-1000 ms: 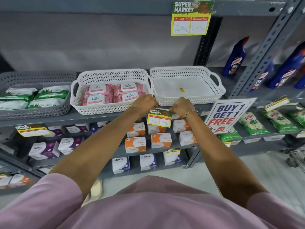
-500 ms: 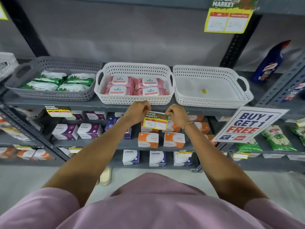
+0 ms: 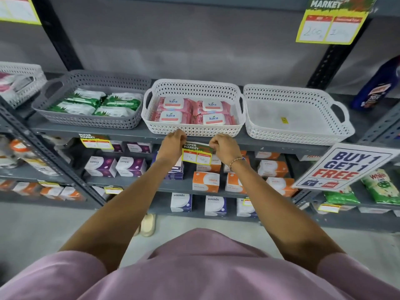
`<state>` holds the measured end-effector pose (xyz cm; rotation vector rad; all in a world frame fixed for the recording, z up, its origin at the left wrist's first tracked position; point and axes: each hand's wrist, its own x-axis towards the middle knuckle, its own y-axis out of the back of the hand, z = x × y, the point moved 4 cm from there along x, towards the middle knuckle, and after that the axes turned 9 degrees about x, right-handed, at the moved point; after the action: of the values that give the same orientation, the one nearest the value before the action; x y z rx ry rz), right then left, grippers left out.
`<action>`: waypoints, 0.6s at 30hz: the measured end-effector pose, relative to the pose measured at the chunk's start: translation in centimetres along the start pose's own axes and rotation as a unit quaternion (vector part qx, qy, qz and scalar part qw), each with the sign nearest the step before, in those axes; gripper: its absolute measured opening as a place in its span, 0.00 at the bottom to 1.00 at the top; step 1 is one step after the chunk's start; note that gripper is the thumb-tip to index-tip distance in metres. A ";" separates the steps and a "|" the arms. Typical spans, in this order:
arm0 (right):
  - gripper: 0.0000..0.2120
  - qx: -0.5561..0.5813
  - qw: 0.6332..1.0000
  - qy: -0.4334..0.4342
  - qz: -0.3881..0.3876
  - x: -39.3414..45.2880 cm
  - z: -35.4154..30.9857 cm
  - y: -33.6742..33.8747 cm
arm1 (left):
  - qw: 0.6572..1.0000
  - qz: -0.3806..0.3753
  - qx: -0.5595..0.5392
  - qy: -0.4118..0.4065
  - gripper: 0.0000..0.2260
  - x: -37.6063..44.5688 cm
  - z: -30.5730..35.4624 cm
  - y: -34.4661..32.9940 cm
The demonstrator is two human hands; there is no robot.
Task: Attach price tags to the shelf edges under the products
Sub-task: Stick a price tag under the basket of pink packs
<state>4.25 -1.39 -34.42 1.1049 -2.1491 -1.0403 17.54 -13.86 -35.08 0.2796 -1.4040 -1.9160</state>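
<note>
A yellow-and-green price tag (image 3: 196, 153) hangs against the grey shelf edge (image 3: 270, 145), right below the white basket (image 3: 194, 132) of pink Kara wipe packs (image 3: 192, 111). My left hand (image 3: 173, 146) pinches the tag's upper left corner. My right hand (image 3: 224, 148) pinches its upper right corner. Both hands press the tag's top against the shelf edge. The tag's top strip is partly hidden by my fingers.
An empty white basket (image 3: 298, 135) stands to the right, a grey basket (image 3: 91, 124) of green packs to the left with a tag (image 3: 96, 142) under it. A "Buy 1 Get 1 Free" sign (image 3: 346, 167) juts out at right. Boxes fill the lower shelves.
The view has shifted left and my hands with the tag have moved left along the shelf edge, from under the gap between the white baskets to under the Kara basket.
</note>
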 end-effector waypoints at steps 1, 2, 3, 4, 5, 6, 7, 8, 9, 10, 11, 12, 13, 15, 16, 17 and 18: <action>0.07 0.001 1.000 -0.001 -0.002 0.1 -0.2 -0.3 | 1.000 0.002 0.005 0.004 0.09 -0.1 -0.4 0.2; 0.06 0.005 1.000 -0.004 -0.002 0.2 -0.3 -0.6 | 1.000 0.007 0.015 0.007 0.10 -0.2 -0.8 0.4; 0.06 0.012 1.000 -0.011 -0.001 0.3 -0.4 -0.8 | 0.999 0.012 0.028 0.012 0.10 -0.3 -1.1 0.7; 0.06 0.019 1.000 -0.022 0.001 0.3 -0.3 -1.1 | 0.999 0.014 0.034 0.020 0.10 -0.4 -1.2 0.9; 0.07 0.024 0.999 -0.033 0.003 0.2 -0.3 -1.2 | 0.999 0.015 0.032 0.030 0.10 -0.5 -1.4 1.2; 0.07 0.027 0.999 -0.045 0.008 0.1 -0.3 -1.3 | 0.999 0.015 0.025 0.040 0.09 -0.5 -1.4 1.4; 0.08 0.032 0.998 -0.056 0.014 0.1 -0.4 -1.4 | 0.999 0.015 0.015 0.049 0.09 -0.4 -1.4 1.6; 0.08 0.038 0.997 -0.067 0.023 0.1 -0.4 -1.4 | 0.998 0.017 0.002 0.057 0.08 -0.3 -1.5 1.7; 0.07 0.045 0.995 -0.078 0.031 0.2 -0.5 -1.4 | 0.998 0.020 -0.011 0.064 0.07 -0.1 -1.7 1.7; 0.06 0.050 0.994 -0.088 0.041 0.2 -0.5 -1.3 | 0.997 0.022 -0.023 0.069 0.07 0.0 -1.8 1.6; 0.05 0.054 0.993 -0.097 0.051 0.2 -0.6 -1.3 | 0.996 0.022 -0.035 0.077 0.06 0.1 -1.9 1.5; 0.05 0.057 0.991 -0.105 0.061 0.2 -0.6 -1.3 | 0.995 0.022 -0.048 0.086 0.06 0.1 -2.0 1.4; 0.04 0.061 0.989 -0.111 0.070 0.1 -0.6 -1.2 | 0.993 0.021 -0.063 0.094 0.07 0.1 -2.1 1.3; 0.05 0.062 0.988 -0.118 0.082 0.0 -0.5 -1.3 | 0.990 0.018 -0.090 0.107 0.08 0.0 -2.3 1.0; 0.05 0.057 0.988 -0.118 0.086 -0.1 -0.6 -1.3 | 0.989 0.018 -0.099 0.110 0.09 -0.1 -2.4 0.8; 0.06 0.050 0.988 -0.117 0.090 -0.2 -0.6 -1.2 | 0.988 0.019 -0.103 0.110 0.09 -0.1 -2.4 0.7; 0.06 0.040 0.988 -0.115 0.094 -0.1 -0.6 -1.2 | 0.989 0.022 -0.103 0.107 0.08 -0.1 -2.4 0.7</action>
<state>5.32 -1.97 -35.01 0.8307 -2.4431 -1.0450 19.25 -15.66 -35.43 0.3406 -1.0561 -1.9132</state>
